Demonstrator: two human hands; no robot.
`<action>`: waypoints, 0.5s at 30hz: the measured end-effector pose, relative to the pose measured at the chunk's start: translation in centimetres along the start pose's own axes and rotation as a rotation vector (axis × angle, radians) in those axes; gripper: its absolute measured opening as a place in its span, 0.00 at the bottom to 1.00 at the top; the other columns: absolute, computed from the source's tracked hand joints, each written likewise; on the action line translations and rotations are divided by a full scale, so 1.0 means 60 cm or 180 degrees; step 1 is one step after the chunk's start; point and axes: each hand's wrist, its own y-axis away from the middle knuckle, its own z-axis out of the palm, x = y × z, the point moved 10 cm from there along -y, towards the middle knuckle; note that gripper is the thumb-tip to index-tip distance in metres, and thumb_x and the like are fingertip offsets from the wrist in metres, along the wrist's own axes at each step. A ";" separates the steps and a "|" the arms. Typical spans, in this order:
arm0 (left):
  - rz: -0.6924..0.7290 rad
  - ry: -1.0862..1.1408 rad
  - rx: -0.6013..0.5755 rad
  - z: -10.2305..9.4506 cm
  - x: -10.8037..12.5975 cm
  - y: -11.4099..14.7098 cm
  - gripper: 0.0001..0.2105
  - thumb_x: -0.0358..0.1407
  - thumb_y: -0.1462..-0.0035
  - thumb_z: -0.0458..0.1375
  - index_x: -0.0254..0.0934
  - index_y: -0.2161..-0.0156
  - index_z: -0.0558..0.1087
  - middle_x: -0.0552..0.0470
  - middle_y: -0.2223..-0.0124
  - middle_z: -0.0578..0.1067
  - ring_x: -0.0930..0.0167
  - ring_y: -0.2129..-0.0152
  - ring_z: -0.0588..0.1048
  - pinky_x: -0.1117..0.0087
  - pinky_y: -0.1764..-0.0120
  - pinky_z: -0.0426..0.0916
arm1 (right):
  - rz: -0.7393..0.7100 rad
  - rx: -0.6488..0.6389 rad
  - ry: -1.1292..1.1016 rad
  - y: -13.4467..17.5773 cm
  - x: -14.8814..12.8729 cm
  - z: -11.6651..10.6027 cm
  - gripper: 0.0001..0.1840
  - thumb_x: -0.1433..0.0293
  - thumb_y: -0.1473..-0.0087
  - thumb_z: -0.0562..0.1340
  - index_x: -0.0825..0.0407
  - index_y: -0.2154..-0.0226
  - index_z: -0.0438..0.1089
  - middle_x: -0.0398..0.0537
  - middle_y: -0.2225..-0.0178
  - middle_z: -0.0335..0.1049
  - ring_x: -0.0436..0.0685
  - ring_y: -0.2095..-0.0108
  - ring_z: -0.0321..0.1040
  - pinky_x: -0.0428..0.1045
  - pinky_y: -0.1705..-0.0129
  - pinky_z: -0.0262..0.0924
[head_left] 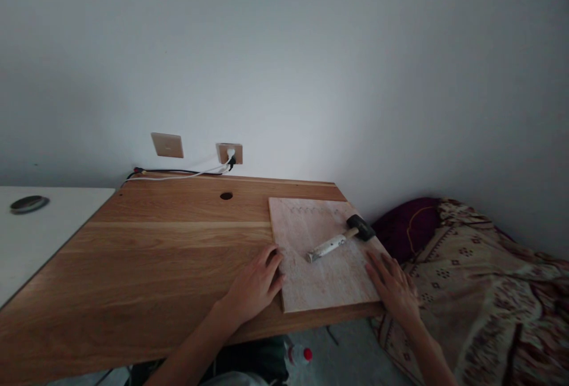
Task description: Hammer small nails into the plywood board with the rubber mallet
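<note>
A pale, square wooden board (306, 285) lies flat near the right end of the wooden table. On top of it rests a mallet with a black head (361, 227) and a worn, white-smeared handle (328, 246) pointing towards the front left. My left hand (258, 279) touches the board's left edge, its fingers loosely bent and its thumb apart. At the opposite edge, my right hand (395, 288) lies with fingers stretched out over the board's margin. Neither hand touches the mallet.
The wooden table (178, 267) meets a white wall with a plugged-in socket (230, 153) and cables. At left is a white surface (53, 226) bearing a dark round object (29, 204). Patterned bedding (484, 291) borders the right side. A red-capped bottle (300, 354) is below.
</note>
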 end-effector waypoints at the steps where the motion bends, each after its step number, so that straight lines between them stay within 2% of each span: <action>1: 0.0022 0.0002 0.0027 -0.002 0.001 0.000 0.16 0.36 0.31 0.55 0.40 0.40 0.66 0.40 0.34 0.67 0.58 0.43 0.75 0.54 0.41 0.73 | 0.0023 -0.0005 -0.0003 0.000 0.001 0.000 0.31 0.58 0.31 0.46 0.38 0.29 0.59 0.51 0.32 0.62 0.71 0.30 0.54 0.70 0.38 0.58; 11: 0.0055 -0.0040 0.0097 -0.001 0.000 0.000 0.18 0.35 0.32 0.55 0.40 0.39 0.66 0.41 0.34 0.67 0.59 0.39 0.72 0.54 0.39 0.71 | -0.0182 0.0049 0.0132 0.001 -0.010 -0.012 0.32 0.60 0.33 0.49 0.34 0.29 0.56 0.50 0.32 0.63 0.73 0.33 0.58 0.71 0.40 0.61; 15: 0.0313 -0.0167 0.0128 -0.001 0.008 0.002 0.21 0.37 0.31 0.56 0.40 0.35 0.64 0.42 0.32 0.68 0.58 0.32 0.62 0.49 0.33 0.63 | -0.0158 0.0065 0.0098 0.004 -0.011 -0.011 0.32 0.61 0.33 0.48 0.35 0.29 0.56 0.51 0.32 0.63 0.73 0.33 0.58 0.72 0.40 0.60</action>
